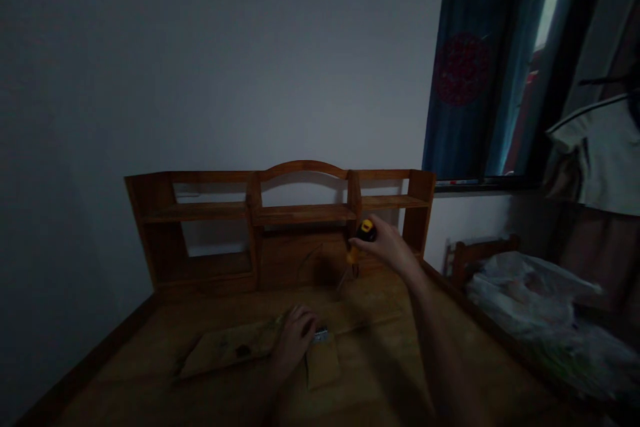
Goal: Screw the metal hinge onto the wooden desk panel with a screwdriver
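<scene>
Screwdriver (pixel 361 240) with yellow-and-black handle, held up above the back of the desk (pixel 390 380), in front of the right end of the wooden shelf unit (pixel 300 213). Shaft points down and a bit left, tip blurred, hard to tell where it ends. Right hand (pixel 387 247) wrapped around the handle top, fingers curled on it, arm stretched out from the lower right.

Left hand (pixel 296 337) lower down, near desk centre, palm down with fingers bent, pressing on a flat wooden board (pixel 227 350) that lies lengthwise on the desk. Small metal piece (pixel 321 334) just at the left hand's fingertips, touching or nearly so; too dark to tell what it is or whether it is gripped. Smaller wood block (pixel 323 363) lies just below that piece, beside the board's right end.

Shelf unit stands at the desk's back edge against a plain wall, arched middle section, open compartments.

Right of desk: window (pixel 495 73) with dark blue curtain, a bed (pixel 540 307) with plastic-wrapped stuff on it, white garment (pixel 605 153) hanging at the far right. Very dim scene.
</scene>
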